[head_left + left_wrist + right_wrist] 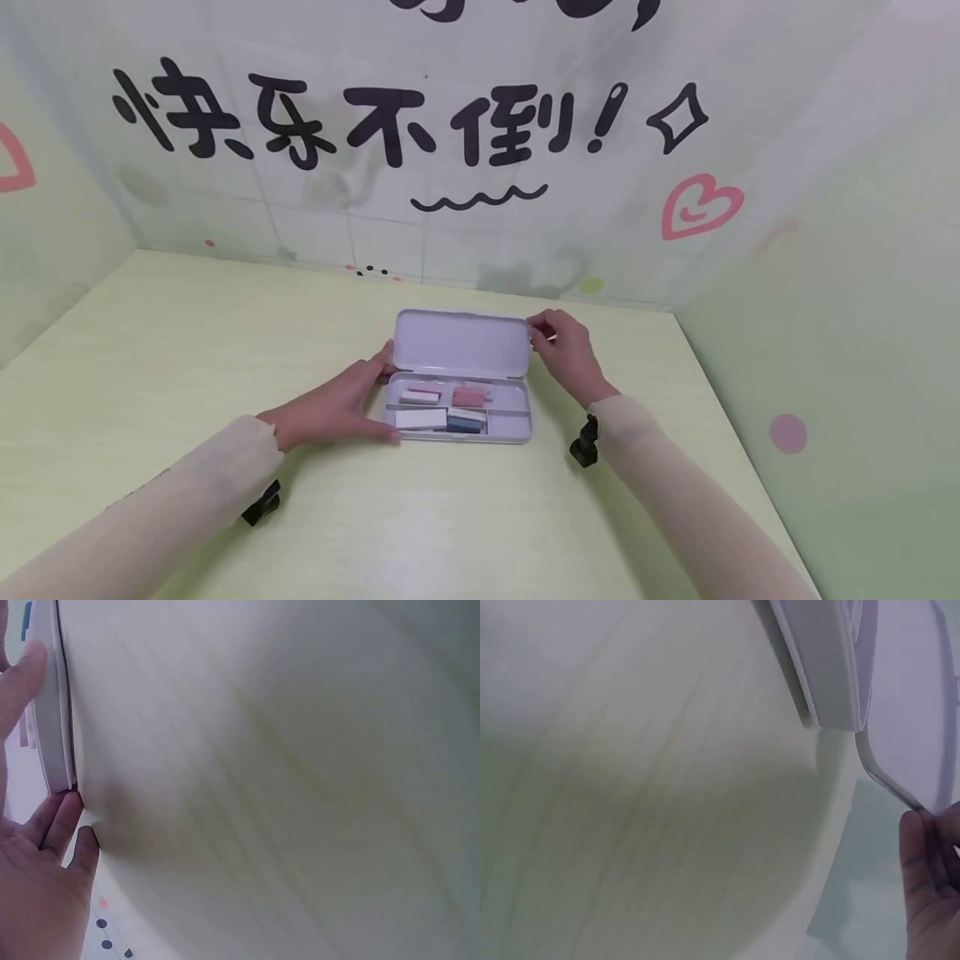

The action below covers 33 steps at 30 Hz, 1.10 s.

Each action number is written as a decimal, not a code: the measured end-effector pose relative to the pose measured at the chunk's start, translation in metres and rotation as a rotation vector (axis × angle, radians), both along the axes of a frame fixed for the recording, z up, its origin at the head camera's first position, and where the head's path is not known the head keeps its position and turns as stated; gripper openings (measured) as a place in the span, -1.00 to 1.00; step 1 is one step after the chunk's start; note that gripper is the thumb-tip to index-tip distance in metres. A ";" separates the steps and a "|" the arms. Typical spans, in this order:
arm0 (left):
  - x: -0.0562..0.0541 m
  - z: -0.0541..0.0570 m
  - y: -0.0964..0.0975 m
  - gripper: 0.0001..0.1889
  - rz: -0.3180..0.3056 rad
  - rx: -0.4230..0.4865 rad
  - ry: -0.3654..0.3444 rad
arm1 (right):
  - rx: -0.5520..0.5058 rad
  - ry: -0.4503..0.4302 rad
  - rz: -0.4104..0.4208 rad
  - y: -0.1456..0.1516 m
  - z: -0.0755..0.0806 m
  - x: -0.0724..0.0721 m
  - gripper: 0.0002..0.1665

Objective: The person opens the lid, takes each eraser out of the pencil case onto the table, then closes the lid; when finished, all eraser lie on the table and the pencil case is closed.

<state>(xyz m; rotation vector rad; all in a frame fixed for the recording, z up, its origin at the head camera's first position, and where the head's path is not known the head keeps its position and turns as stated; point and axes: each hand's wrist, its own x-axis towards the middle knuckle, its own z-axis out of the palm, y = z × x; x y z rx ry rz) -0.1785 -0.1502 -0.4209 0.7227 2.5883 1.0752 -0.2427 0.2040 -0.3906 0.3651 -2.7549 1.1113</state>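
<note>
One open pencil case (508, 423) lies on the table (225, 333) before you, its lid (461, 342) raised on the far side. Your left hand (330, 412) holds the left end between spread thumb and fingers; your right hand (568, 352) pinches the lid's right edge near its far corner. A pink block (468, 399) sits beyond a white block (420, 419) and a blue block (464, 426).

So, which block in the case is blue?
The blue block near the front of the case, right of the long white block; the others look white or pink.
</note>
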 end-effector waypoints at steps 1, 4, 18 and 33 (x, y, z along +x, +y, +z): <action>0.000 0.000 0.001 0.45 0.001 -0.010 0.002 | 0.032 -0.010 0.006 -0.001 -0.001 0.000 -0.71; -0.001 0.000 0.001 0.36 -0.013 -0.050 0.026 | 0.124 -0.064 0.036 -0.002 -0.005 0.001 -0.59; 0.001 0.002 0.003 0.19 -0.007 -0.101 0.071 | 0.219 -0.169 0.168 0.002 -0.010 0.009 -0.56; -0.002 -0.001 0.003 0.28 -0.034 -0.143 0.047 | 0.269 -0.165 0.157 -0.002 -0.010 0.013 -0.56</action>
